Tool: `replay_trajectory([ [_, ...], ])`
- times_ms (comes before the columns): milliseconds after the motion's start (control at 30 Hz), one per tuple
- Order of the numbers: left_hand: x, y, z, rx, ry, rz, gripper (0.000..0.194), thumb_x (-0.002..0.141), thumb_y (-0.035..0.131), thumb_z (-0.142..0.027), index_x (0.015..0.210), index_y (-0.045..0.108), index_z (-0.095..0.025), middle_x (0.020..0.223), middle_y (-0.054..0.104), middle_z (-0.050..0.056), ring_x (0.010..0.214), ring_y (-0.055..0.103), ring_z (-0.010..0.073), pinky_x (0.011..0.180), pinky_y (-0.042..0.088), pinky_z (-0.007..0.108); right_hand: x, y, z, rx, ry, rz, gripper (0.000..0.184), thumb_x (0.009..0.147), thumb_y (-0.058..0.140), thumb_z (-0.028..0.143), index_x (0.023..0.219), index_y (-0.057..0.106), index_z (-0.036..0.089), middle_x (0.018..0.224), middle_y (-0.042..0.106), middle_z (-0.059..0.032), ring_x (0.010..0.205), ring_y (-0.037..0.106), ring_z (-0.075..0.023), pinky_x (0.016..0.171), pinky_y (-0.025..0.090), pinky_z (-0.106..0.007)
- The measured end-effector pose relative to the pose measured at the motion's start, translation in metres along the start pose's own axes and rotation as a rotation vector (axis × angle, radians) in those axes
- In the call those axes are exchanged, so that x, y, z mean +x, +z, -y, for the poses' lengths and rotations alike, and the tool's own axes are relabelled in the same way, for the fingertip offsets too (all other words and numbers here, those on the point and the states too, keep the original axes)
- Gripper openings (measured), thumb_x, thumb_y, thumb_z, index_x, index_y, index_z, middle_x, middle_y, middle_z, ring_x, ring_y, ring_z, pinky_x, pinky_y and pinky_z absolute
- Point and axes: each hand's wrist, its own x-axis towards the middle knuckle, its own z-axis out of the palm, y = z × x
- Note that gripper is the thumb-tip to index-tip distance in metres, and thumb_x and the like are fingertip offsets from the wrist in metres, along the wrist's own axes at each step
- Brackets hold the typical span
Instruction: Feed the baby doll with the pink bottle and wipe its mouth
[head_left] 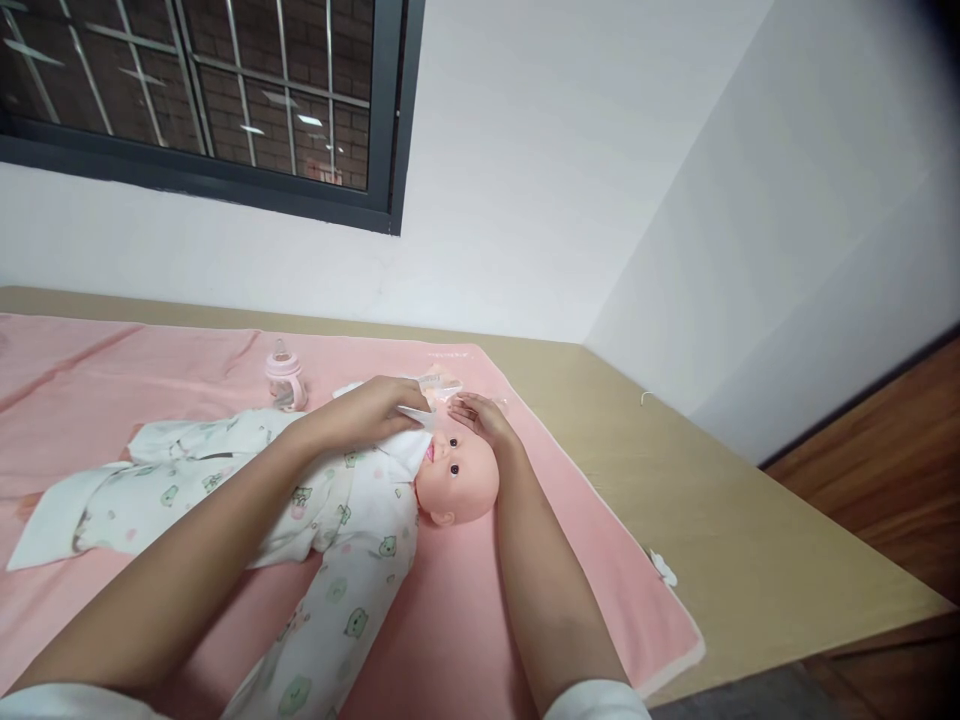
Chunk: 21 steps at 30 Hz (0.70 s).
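Note:
A baby doll (465, 480) in a white suit (360, 490) with small green animal prints lies on its back, its head toward the right. My left hand (391, 402) is over the doll's upper chest and chin, its fingers closed on a thin, whitish translucent piece (418, 415). What kind of thing it is, I cannot make out. My right hand (484, 418) rests along the far side of the doll's head, fingers stretched and close to its cheek. A second clear bit (442, 384) shows between the two hands, partly hidden by them.
A pink blanket (450, 620) lies under the doll on a wooden tabletop (645, 470). A pink-capped baby bottle (284, 378) stands upright beyond the doll's legs. Near the blanket's right edge is a small white item (664, 570). A wall and a barred window (300, 90) rise behind.

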Motion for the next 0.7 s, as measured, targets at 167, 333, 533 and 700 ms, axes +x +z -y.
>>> replay_trajectory([
  [167, -0.0013, -0.0022, -0.0029, -0.126, 0.028, 0.099, 0.017, 0.081, 0.054, -0.016, 0.080, 0.070, -0.015, 0.091, 0.065, 0.005, 0.083, 0.059, 0.0168, 0.073, 0.042, 0.024, 0.0004, -0.0015, -0.0007, -0.003, -0.001, 0.008, 0.008, 0.083, 0.059, 0.010, 0.087, 0.064, 0.015, 0.080, 0.072, -0.0062, 0.073, 0.070, -0.0141, 0.089, 0.058, -0.032],
  [333, 0.0007, 0.0018, -0.0010, -0.118, 0.019, 0.158, 0.022, 0.075, 0.053, -0.007, 0.079, 0.073, -0.016, 0.087, 0.061, 0.003, 0.077, 0.057, 0.0139, 0.065, 0.038, 0.021, 0.0029, -0.0040, -0.0026, 0.000, -0.010, 0.032, 0.006, 0.083, 0.061, 0.012, 0.087, 0.064, 0.015, 0.082, 0.072, -0.0074, 0.076, 0.070, -0.0151, 0.089, 0.058, -0.033],
  [533, 0.0012, 0.0025, 0.0005, -0.122, 0.012, 0.137, 0.019, 0.077, 0.055, -0.011, 0.078, 0.073, -0.016, 0.086, 0.059, 0.003, 0.077, 0.056, 0.0138, 0.067, 0.038, 0.021, 0.0032, -0.0035, -0.0025, -0.016, -0.008, 0.020, 0.008, 0.083, 0.059, 0.011, 0.087, 0.065, 0.015, 0.081, 0.072, -0.0059, 0.074, 0.070, -0.0145, 0.088, 0.058, -0.032],
  [700, 0.0013, 0.0024, 0.0007, -0.070, 0.019, 0.106, 0.017, 0.077, 0.053, -0.013, 0.070, 0.068, -0.015, 0.083, 0.057, 0.003, 0.076, 0.054, 0.0147, 0.066, 0.037, 0.022, 0.0022, -0.0026, -0.0017, -0.021, -0.001, 0.010, 0.008, 0.082, 0.060, 0.010, 0.086, 0.065, 0.015, 0.080, 0.073, -0.0060, 0.074, 0.070, -0.0146, 0.086, 0.058, -0.031],
])
